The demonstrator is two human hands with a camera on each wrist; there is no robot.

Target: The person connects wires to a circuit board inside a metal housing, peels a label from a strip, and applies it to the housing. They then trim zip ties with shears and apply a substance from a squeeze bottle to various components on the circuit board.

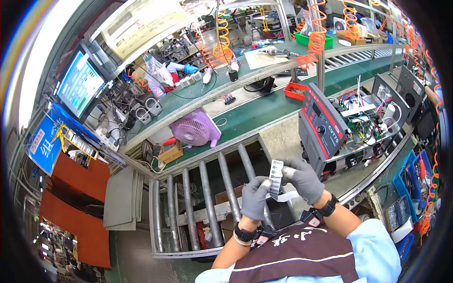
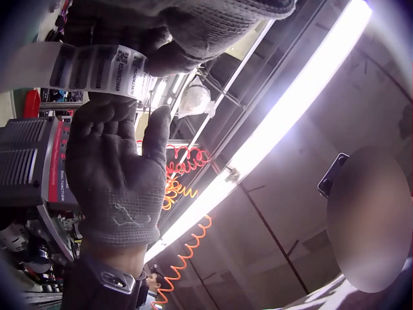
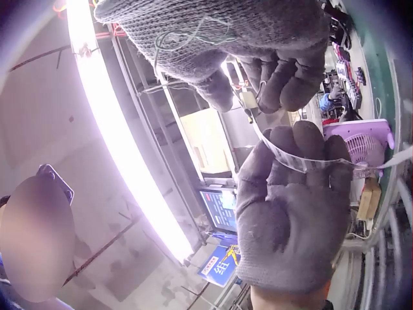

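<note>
A white strip of printed labels [image 1: 275, 176] is held up between two grey-gloved hands over the roller conveyor. My left hand [image 1: 255, 197] pinches it, thumb on its printed face and fingers behind. In the right wrist view, the strip [image 3: 303, 163] bends across the left hand's fingers [image 3: 308, 139], its tail trailing off to the side. Close beside the strip's upper end is my right hand [image 1: 306, 181]. In the left wrist view, a gap shows between this hand's [image 2: 116, 158] thumb and bent forefinger, fingertips right at the strip's edge.
A red-and-grey CUT70 machine [image 1: 323, 123] stands to the right, with exposed wiring behind it. Metal rollers [image 1: 209, 203] lie below the hands. A purple fan [image 1: 192, 129] and a red bin [image 1: 296, 91] sit beyond. Orange coiled hoses [image 1: 317, 42] hang overhead.
</note>
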